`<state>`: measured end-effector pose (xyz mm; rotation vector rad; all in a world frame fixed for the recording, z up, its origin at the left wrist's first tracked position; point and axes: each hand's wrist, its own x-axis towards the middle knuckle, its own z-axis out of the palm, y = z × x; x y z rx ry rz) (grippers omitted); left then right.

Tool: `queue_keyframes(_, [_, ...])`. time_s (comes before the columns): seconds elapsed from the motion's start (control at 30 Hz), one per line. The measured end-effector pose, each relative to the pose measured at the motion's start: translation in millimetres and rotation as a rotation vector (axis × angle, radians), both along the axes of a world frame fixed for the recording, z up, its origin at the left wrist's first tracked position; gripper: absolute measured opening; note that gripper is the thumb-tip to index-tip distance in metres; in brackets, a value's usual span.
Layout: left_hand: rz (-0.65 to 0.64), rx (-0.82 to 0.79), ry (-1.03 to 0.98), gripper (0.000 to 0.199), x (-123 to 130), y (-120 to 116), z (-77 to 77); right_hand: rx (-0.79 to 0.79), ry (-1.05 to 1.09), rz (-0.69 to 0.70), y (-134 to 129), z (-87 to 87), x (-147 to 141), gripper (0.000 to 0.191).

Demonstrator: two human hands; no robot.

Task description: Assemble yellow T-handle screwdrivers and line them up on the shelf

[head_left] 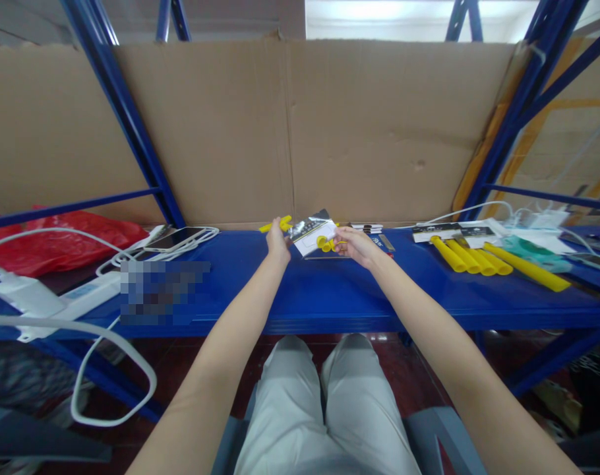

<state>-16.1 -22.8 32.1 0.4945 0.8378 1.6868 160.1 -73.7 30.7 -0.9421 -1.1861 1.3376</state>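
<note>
Near the back middle of the blue table, my left hand [279, 243] is closed at the left edge of a black-and-white printed card [307, 236]. A yellow piece [284, 223] sticks out beside its fingers. My right hand [355, 245] pinches short yellow tubes [324, 244] at the card's right side. Behind my right hand lie small black-and-white cards [368, 228]. On the right side of the table, several yellow tubes [471, 257] lie side by side against black-and-white cards [438, 232], with a longer yellow tube [527, 267] next to them.
A red plastic bag [77, 241], a phone [176, 239], and a white power strip [90, 297] with cables occupy the left. A greenish plastic bag [537, 254] and cables lie at the right. Cardboard [379, 132] stands behind the table [320, 303], between blue posts.
</note>
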Motion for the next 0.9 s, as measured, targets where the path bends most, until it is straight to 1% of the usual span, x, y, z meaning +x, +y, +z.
queue_keyframes(0.07, [0.079, -0.029, 0.105, 0.024, -1.5, 0.6, -0.7, -0.009, 0.019, -0.010, 1.0, 0.8, -0.2, 0.016])
queue_keyframes(0.13, [0.123, -0.043, 0.184, 0.023, -1.8, -0.4, -0.8, -0.017, 0.031, -0.022, 2.3, 1.5, -0.4, 0.017])
queue_keyframes(0.27, [0.185, -0.073, 0.217, 0.028, -0.9, -3.1, 0.9, -0.029, 0.047, -0.051, 4.7, 2.5, -0.5, 0.021])
queue_keyframes(0.4, [0.162, -0.037, 0.131, 0.044, 0.6, -2.7, 2.5, -0.032, 0.072, -0.076, 5.3, 2.8, -1.5, 0.022])
queue_keyframes(0.47, [0.161, -0.031, 0.108, 0.049, 1.3, -1.8, 2.5, -0.032, 0.080, -0.094, 5.2, 3.3, -1.6, 0.022])
queue_keyframes(0.53, [0.166, -0.029, 0.110, 0.049, 1.8, -1.2, 2.3, -0.024, 0.091, -0.108, 5.1, 4.7, -0.2, 0.020])
queue_keyframes(0.67, [0.168, -0.039, 0.098, 0.051, 2.2, -2.3, 2.9, 0.008, 0.149, -0.154, 4.6, 11.0, 8.7, 0.007])
queue_keyframes(0.77, [0.156, -0.050, 0.071, 0.051, 2.4, -5.0, 4.7, 0.028, 0.206, -0.177, 2.7, 17.4, 19.9, 0.012])
queue_keyframes(0.9, [0.128, -0.053, 0.073, 0.052, 2.3, -8.0, 6.5, 0.066, 0.243, -0.193, 1.2, 23.7, 38.4, 0.006])
